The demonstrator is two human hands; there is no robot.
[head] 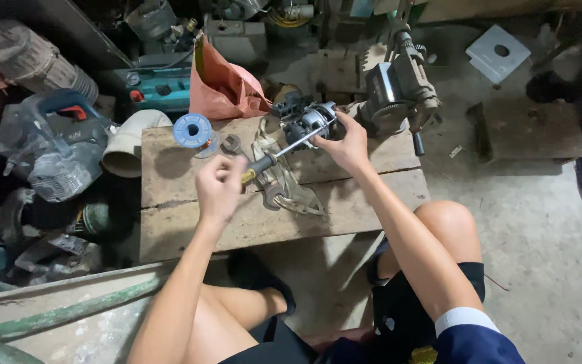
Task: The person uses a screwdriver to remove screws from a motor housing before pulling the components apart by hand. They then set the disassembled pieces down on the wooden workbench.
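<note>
1. Left hand [218, 189], centre frame: fingers closed on one screwdriver [274, 159].
2. Right hand [346, 145]: fingers clasp one small motor [308, 121], upper centre, above one wooden bench [176, 229].
3. One blue wire spool [192, 130], upper left; one orange bag [223, 84] beyond.

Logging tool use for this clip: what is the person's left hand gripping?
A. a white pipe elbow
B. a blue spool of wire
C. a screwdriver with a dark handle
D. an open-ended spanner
C: the left hand closes on the dark handle of a screwdriver, its shaft reaching to the small motor that the right hand steadies.
</note>
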